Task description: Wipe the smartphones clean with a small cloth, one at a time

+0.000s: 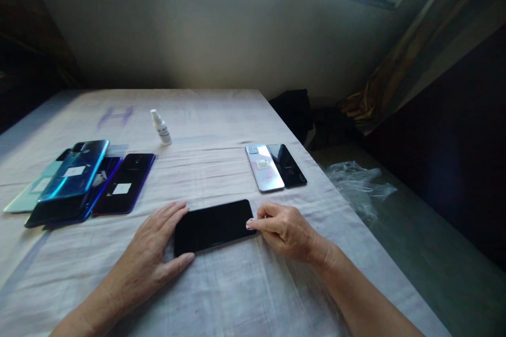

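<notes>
Lower centre of frame: black phone [213, 226] lies flat on the white cloth [237, 284]. Our left hand [152, 253] cradles its left end, fingers spread; right hand [286, 229] pinches its right edge.

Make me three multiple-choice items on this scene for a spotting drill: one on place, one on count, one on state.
1. Where does the spray bottle stand?
A. far side of the table
B. beside the right hand
C. on a phone

2. How many phones lie in the right pair?
A. one
B. two
C. four

3. How does the black phone lie?
A. propped upright
B. lifted
C. flat

Key: 1 A, it stands beyond the left pile. 2 B, one silver, one black. 3 C, flat between the left hand and right hand.
</notes>
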Available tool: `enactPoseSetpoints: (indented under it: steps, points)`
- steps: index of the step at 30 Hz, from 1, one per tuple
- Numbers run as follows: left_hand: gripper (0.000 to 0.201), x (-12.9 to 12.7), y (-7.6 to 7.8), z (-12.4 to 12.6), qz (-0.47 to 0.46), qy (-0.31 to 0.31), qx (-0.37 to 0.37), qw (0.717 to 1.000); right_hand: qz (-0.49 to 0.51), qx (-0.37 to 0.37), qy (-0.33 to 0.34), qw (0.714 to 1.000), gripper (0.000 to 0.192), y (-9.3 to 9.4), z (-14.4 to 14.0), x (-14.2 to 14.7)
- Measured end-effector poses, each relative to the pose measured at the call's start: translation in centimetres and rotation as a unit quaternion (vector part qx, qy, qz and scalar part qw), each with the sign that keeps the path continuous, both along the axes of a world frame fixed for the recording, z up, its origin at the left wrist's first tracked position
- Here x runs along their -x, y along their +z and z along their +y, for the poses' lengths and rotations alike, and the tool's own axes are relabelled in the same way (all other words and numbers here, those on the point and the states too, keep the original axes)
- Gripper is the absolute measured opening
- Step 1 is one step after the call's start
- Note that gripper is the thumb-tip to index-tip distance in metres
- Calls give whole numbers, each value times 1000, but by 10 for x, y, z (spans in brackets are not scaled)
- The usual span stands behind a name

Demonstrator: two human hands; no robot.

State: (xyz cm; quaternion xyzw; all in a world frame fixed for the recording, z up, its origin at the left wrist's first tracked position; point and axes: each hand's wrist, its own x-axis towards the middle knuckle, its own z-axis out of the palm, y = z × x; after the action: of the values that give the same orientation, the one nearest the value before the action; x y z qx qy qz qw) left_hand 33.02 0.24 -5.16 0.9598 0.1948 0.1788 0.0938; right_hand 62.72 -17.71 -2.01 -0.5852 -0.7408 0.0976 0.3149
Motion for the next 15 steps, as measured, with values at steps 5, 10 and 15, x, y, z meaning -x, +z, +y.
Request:
enactPoseSetpoints:
  steps: [5,10,15]
  points:
    - [73,0,0,-1,4,10,3,1000,40,46,40,997,36,7,-3,-1]
    - [72,-1,2,-2,17,2,5,1000,17,-9,-5,1000,38,-2,2,0]
    - [72,-2,3,-2,16,2,1,1000,28,10,21,999,37,3,1,1]
